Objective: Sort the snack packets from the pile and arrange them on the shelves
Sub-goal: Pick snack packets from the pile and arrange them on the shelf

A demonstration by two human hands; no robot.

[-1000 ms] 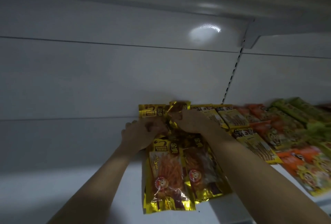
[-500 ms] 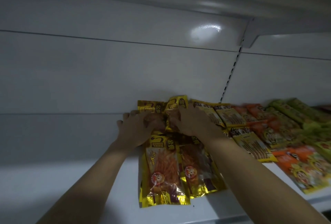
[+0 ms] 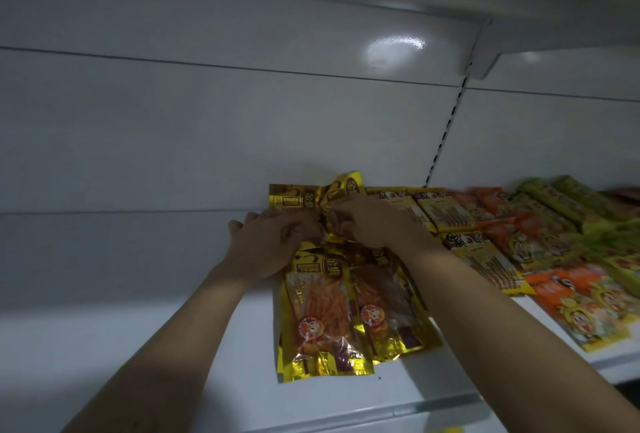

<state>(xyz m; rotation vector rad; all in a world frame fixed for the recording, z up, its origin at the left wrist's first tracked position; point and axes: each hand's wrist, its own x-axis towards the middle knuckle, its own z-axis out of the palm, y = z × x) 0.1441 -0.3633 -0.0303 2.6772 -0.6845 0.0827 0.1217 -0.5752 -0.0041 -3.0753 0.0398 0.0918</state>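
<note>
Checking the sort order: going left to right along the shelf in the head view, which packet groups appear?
Gold packets → yellow stick-snack packets → orange packets → green packets.
</note>
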